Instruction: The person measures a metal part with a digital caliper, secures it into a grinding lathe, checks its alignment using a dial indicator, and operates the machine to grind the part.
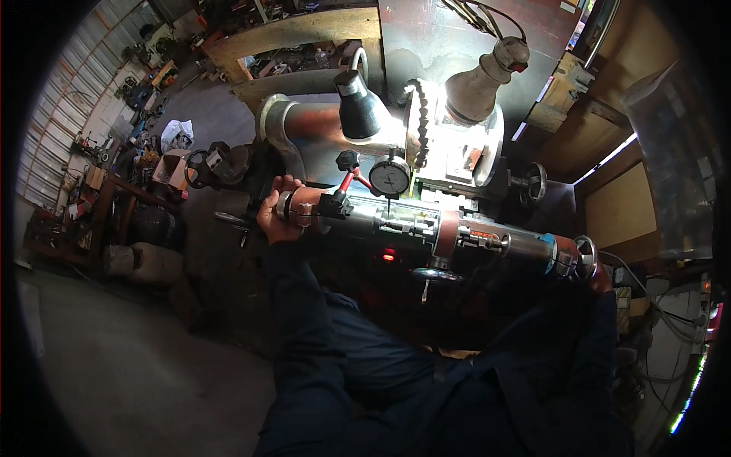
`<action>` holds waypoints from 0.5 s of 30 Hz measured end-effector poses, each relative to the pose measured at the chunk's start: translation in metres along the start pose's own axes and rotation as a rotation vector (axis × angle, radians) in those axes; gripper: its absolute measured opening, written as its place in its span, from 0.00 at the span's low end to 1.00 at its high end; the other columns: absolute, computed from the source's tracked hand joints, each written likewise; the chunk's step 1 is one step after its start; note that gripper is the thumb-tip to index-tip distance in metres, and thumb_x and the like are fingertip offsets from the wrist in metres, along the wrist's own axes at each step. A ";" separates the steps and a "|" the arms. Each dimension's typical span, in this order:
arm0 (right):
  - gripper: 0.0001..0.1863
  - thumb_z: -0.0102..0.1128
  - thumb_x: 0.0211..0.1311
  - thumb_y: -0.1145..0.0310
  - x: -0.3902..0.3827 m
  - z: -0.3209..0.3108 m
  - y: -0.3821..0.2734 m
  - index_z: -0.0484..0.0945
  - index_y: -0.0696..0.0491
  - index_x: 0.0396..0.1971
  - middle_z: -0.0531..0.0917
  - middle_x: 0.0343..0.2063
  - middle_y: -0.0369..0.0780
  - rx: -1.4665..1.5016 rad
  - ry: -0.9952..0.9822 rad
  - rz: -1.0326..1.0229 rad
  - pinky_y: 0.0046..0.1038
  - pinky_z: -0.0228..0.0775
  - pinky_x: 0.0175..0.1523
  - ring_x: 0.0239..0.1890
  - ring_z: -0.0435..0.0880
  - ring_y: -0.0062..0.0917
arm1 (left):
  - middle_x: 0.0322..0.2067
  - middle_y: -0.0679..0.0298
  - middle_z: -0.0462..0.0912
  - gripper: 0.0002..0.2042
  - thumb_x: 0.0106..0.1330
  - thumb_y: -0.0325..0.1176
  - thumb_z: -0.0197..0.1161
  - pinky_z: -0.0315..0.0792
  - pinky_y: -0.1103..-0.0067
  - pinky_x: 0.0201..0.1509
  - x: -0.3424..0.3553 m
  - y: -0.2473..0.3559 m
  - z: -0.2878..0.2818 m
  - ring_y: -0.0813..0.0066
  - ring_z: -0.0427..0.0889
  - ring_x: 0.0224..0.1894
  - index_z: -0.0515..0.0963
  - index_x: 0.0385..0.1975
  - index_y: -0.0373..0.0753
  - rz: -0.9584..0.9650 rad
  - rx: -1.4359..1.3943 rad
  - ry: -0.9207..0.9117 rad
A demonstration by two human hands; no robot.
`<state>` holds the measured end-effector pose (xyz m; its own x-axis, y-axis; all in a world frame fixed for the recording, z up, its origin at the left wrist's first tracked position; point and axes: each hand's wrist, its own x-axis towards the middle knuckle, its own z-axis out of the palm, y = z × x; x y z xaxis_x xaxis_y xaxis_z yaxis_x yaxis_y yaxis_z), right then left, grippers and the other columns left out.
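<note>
My left hand [274, 212] wraps round the left end of a long red-and-steel cylindrical housing [346, 219] on a grinding machine. Its fingers curl over the end, beside a ring-shaped collar. At the right end my right hand [601, 280] is against the small metal handwheel [585, 257]; its fingers are mostly hidden. A dial indicator [390, 177] stands over the housing, held by a red jointed arm [349, 178] with a black knob. Below its stem lies a slim metal workpiece [411, 227] between the two ends of the fixture.
Two work lamps, one dark [358, 107] and one pale [480, 87], light the machine from behind. A lower handwheel [437, 275] sticks out toward me; another [533, 184] is at the right. Tools and scrap crowd the left wall, near a white bag [177, 135].
</note>
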<state>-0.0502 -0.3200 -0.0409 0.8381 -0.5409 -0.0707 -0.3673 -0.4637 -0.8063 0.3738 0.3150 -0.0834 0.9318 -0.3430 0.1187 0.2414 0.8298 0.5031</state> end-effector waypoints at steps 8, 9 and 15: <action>0.15 0.54 0.74 0.56 -0.049 -0.041 -0.013 0.80 0.52 0.35 0.77 0.22 0.29 -0.226 -0.338 0.002 0.22 0.67 0.32 0.26 0.75 0.12 | 0.55 0.56 0.77 0.24 0.60 0.35 0.61 0.62 0.59 0.72 0.005 -0.007 -0.011 0.57 0.73 0.60 0.73 0.57 0.36 0.076 -0.048 -0.130; 0.15 0.54 0.74 0.56 -0.051 -0.045 -0.025 0.80 0.52 0.35 0.77 0.21 0.29 -0.184 -0.376 0.030 0.22 0.67 0.32 0.26 0.75 0.12 | 0.57 0.56 0.77 0.25 0.60 0.36 0.62 0.61 0.58 0.73 0.005 -0.007 -0.016 0.56 0.72 0.62 0.73 0.58 0.37 0.075 -0.047 -0.175; 0.13 0.54 0.75 0.58 -0.045 -0.038 -0.055 0.80 0.52 0.37 0.74 0.19 0.25 0.238 -0.147 0.159 0.17 0.57 0.25 0.20 0.67 0.08 | 0.72 0.52 0.59 0.31 0.62 0.40 0.62 0.39 0.57 0.81 0.017 -0.026 -0.015 0.51 0.48 0.77 0.66 0.65 0.37 0.202 -0.045 -0.295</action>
<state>-0.0832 -0.2964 0.0291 0.8338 -0.4777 -0.2767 -0.4078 -0.1951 -0.8920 0.3870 0.2939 -0.1070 0.8453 -0.2765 0.4573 0.0778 0.9103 0.4065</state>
